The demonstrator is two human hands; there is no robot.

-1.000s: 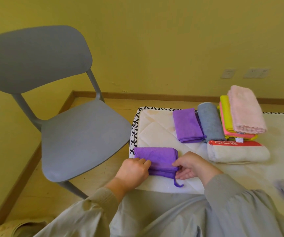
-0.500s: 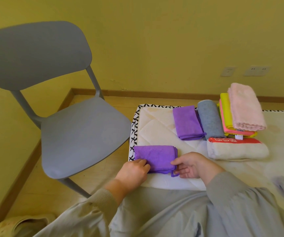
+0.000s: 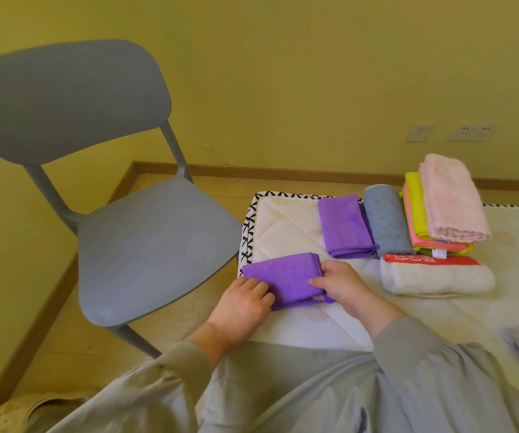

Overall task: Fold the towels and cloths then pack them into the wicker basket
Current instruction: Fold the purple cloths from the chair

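Left hand (image 3: pixel 245 303) and right hand (image 3: pixel 342 285) gripping purple cloth (image 3: pixel 283 276) at mattress (image 3: pixel 283 220) corner, grey chair (image 3: pixel 158 245) just beside the edge, folded towels (image 3: pixel 451 207) stacked farther back

— What sort of place is shown?
— A plain room in a home, probably a bedroom. A quilted mattress (image 3: pixel 283 226) with black-and-white piping is seen low against a wooden floor (image 3: pixel 64 323).
— What else is it shown by?
— Yellow painted walls (image 3: pixel 283 73) are edged with wooden skirting (image 3: pixel 283 170), and wall sockets (image 3: pixel 419 132) are set low at the far right. A grey plastic chair (image 3: pixel 145 245) is placed at the left, folded towels (image 3: pixel 453 204) are stacked on the mattress, and a slipper (image 3: pixel 11 414) is left at the near left.
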